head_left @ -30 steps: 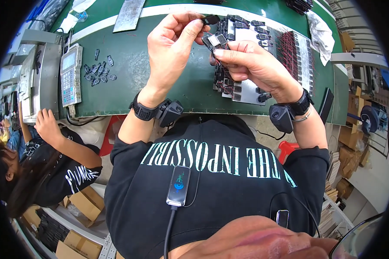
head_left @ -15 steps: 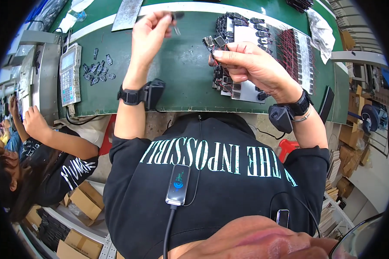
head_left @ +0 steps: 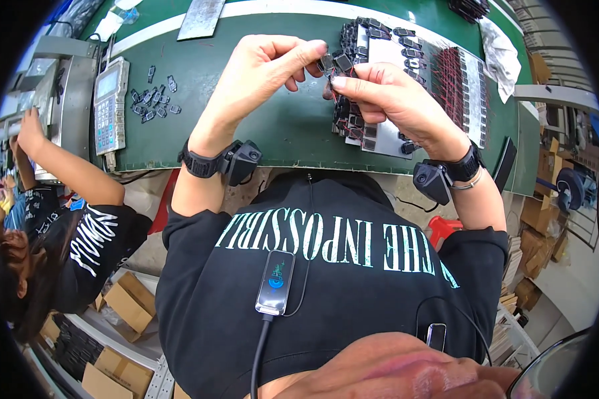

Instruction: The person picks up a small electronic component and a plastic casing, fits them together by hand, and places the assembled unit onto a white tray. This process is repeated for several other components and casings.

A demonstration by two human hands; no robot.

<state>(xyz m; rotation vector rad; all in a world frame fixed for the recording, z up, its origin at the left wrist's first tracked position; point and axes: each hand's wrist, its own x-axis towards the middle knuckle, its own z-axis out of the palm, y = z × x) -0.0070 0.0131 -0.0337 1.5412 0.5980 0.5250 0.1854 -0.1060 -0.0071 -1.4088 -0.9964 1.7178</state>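
Note:
My right hand (head_left: 396,93) pinches a small bunch of black rectangular parts with thin red wires, which look like small speakers, between thumb and fingers above the green bench. One of these black parts (head_left: 343,62) stands out above my thumb. Just left of it, the closed fingertips of my left hand (head_left: 273,66) meet another small black part (head_left: 325,64) at the edge of the bunch. My fingers hide much of both parts and their wires. Beneath and behind my right hand, a pale board (head_left: 384,50) carries rows of similar black parts.
A loose pile of small black parts (head_left: 154,100) lies at left, beside a keypad device (head_left: 110,100) with a screen. A metal plate (head_left: 201,18) rests farther back. Rows of red wires (head_left: 449,83) and a white cloth (head_left: 498,53) are at right. Another person's arm (head_left: 73,159) reaches in at far left.
My left hand has moved right, bringing its small black part over to the bunch in my right hand. The right hand has barely moved. The other person's arm at left has shifted.

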